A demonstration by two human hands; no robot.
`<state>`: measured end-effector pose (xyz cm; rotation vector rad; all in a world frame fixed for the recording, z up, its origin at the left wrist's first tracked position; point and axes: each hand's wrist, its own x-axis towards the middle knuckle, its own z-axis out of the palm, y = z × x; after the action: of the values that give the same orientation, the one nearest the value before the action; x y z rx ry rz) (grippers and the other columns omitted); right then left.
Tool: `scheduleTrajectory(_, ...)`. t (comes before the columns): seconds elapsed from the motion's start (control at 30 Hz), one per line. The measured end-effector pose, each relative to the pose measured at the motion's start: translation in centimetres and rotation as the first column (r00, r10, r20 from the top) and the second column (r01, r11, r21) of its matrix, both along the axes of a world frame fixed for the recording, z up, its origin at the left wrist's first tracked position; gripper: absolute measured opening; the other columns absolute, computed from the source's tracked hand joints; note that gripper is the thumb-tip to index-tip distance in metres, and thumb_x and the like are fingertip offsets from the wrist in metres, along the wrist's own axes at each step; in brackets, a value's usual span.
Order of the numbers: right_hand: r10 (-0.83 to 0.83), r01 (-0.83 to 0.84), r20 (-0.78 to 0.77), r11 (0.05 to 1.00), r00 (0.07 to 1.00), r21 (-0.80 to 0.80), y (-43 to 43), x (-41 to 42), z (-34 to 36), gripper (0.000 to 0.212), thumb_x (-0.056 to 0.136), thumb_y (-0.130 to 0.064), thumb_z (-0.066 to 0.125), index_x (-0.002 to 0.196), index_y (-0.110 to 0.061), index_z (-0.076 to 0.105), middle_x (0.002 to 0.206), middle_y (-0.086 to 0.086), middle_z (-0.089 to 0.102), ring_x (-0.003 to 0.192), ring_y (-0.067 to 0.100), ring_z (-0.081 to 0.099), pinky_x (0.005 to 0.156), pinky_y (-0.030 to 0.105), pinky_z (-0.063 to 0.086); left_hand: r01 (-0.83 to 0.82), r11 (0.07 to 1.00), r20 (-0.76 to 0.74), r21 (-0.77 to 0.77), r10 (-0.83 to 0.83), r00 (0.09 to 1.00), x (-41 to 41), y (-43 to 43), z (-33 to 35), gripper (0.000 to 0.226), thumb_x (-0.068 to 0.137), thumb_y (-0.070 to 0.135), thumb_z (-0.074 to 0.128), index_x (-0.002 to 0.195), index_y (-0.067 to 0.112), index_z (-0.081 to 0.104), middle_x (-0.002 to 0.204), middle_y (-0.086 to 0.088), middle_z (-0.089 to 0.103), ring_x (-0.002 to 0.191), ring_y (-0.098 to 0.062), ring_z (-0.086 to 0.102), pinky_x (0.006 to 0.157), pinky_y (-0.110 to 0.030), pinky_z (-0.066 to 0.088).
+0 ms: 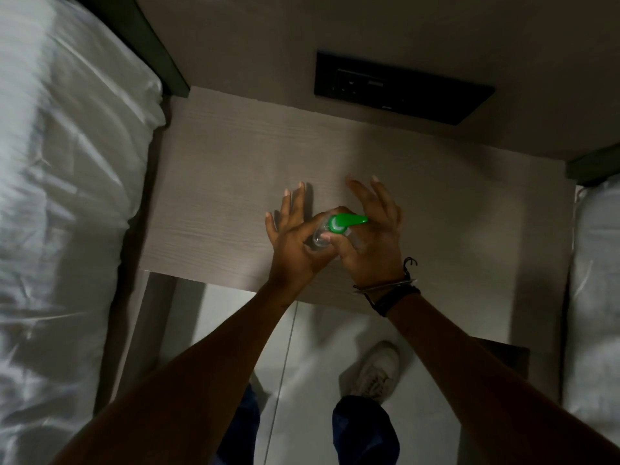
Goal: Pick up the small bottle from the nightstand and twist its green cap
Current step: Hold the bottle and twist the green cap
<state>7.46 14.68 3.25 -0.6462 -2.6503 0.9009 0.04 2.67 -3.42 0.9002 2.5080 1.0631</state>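
A small clear bottle (318,239) with a bright green cap (345,223) is held above the pale wooden nightstand (228,182), between both hands. My left hand (295,243) grips the clear body with thumb and forefinger, its other fingers spread upward. My right hand (372,236) pinches the green cap with thumb and forefinger; its remaining fingers fan out. The cap has a flat tab pointing right. Most of the bottle body is hidden by my fingers.
A bed with white sheets (60,213) runs along the left. Another white bed edge (593,280) lies at the right. A black socket panel (399,87) is set in the wall behind the nightstand. Below are the pale floor and a white shoe (377,370).
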Motion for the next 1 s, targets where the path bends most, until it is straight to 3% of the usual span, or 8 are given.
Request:
scheduleTrajectory(0.17, -0.065, 0.066, 0.034, 0.998, 0.997, -0.025, 0.1, 0.1, -0.2, 0.053, 0.067, -0.03, 0.084, 0.113, -0.015, 0.063, 0.135, 0.0, 0.056, 0.138, 0.022, 0.035, 0.106, 0.053, 0.032, 0.071, 0.995, 0.017, -0.067, -0.07, 0.997, -0.6, -0.1, 0.1, 0.056, 0.081, 0.062, 0.059, 0.131, 0.035, 0.056, 0.163, -0.006, 0.016, 0.151, -0.025, 0.003, 0.116, -0.064, -0.003)
scheduleTrajectory(0.43, -0.103, 0.105, -0.051, 0.994, 0.993, 0.033, 0.6, 1.4, 1.0, 0.044, 0.061, -0.026, 0.088, 0.097, -0.019, 0.063, 0.13, 0.008, 0.06, 0.13, 0.031, 0.045, 0.097, 0.06, 0.039, 0.162, 0.987, 0.108, -0.012, -0.159, 0.981, -0.7, 1.1, 2.4, 0.051, 0.075, 0.05, 0.071, 0.121, 0.028, 0.065, 0.16, -0.006, 0.025, 0.149, -0.025, 0.011, 0.115, -0.057, -0.002)
scheduleTrajectory(0.5, -0.154, 0.154, -0.007, 0.988, 0.988, 0.029, 1.0, 1.9, 1.3, 0.043, 0.065, -0.032, 0.085, 0.101, -0.017, 0.067, 0.135, 0.01, 0.056, 0.131, 0.031, 0.044, 0.1, 0.056, 0.038, 0.203, 0.978, 0.149, -0.04, -0.195, 0.969, -1.0, 2.1, 2.9, 0.051, 0.076, 0.043, 0.079, 0.122, 0.027, 0.065, 0.161, -0.005, 0.022, 0.15, -0.028, 0.008, 0.115, -0.057, -0.003)
scheduleTrajectory(0.6, -0.209, 0.206, 0.095, 0.978, 0.973, 0.04, 2.0, 3.1, 1.8, 0.059, 0.068, -0.042, 0.082, 0.116, -0.013, 0.063, 0.143, 0.015, 0.047, 0.133, 0.035, 0.04, 0.104, 0.051, 0.032, 0.252, 0.964, 0.23, -0.086, -0.227, 0.946, -2.1, 3.9, 3.5, 0.056, 0.074, 0.036, 0.083, 0.126, 0.029, 0.062, 0.163, -0.004, 0.015, 0.151, -0.028, 0.002, 0.116, -0.053, -0.005)
scheduleTrajectory(0.7, -0.24, 0.241, 0.092, 0.97, 0.967, -0.01, 3.3, 4.3, 2.5, 0.066, 0.069, -0.041, 0.082, 0.122, -0.008, 0.06, 0.142, 0.019, 0.047, 0.133, 0.036, 0.041, 0.105, 0.06, 0.037, 0.284, 0.951, 0.314, -0.125, -0.233, 0.92, -3.3, 5.3, 3.7, 0.066, 0.073, 0.031, 0.084, 0.132, 0.028, 0.057, 0.163, -0.004, 0.013, 0.151, -0.029, 0.001, 0.12, -0.054, -0.001)
scheduleTrajectory(0.8, -0.205, 0.205, 0.034, 0.979, 0.978, 0.002, 4.4, 4.8, 3.4, 0.056, 0.073, -0.043, 0.077, 0.116, -0.01, 0.064, 0.139, 0.02, 0.05, 0.131, 0.036, 0.043, 0.103, 0.061, 0.038, 0.372, 0.918, 0.397, -0.134, -0.294, 0.869, -4.1, 6.1, 3.4, 0.07, 0.073, 0.03, 0.084, 0.135, 0.028, 0.053, 0.164, -0.003, 0.011, 0.151, -0.027, 0.0, 0.12, -0.055, 0.005)
scheduleTrajectory(0.9, -0.173, 0.168, 0.06, 0.983, 0.983, 0.076, 4.6, 4.1, 4.4, 0.036, 0.074, -0.041, 0.077, 0.096, -0.013, 0.072, 0.136, 0.015, 0.055, 0.13, 0.035, 0.044, 0.104, 0.057, 0.035, 0.486, 0.857, 0.409, -0.172, -0.387, 0.827, -4.4, 6.3, 2.9, 0.067, 0.074, 0.038, 0.082, 0.134, 0.037, 0.052, 0.165, 0.0, 0.005, 0.151, -0.026, -0.004, 0.12, -0.053, -0.001)
scheduleTrajectory(1.0, -0.187, 0.166, 0.1, 0.969, 0.977, 0.185, 4.3, 3.2, 5.0, 0.032, 0.074, -0.041, 0.077, 0.077, -0.009, 0.074, 0.129, 0.013, 0.062, 0.127, 0.036, 0.048, 0.099, 0.056, 0.035, 0.44, 0.879, 0.375, -0.183, -0.352, 0.858, -4.1, 6.3, 2.4, 0.067, 0.072, 0.03, 0.084, 0.131, 0.036, 0.054, 0.164, -0.001, 0.009, 0.151, -0.027, -0.001, 0.12, -0.052, 0.0)
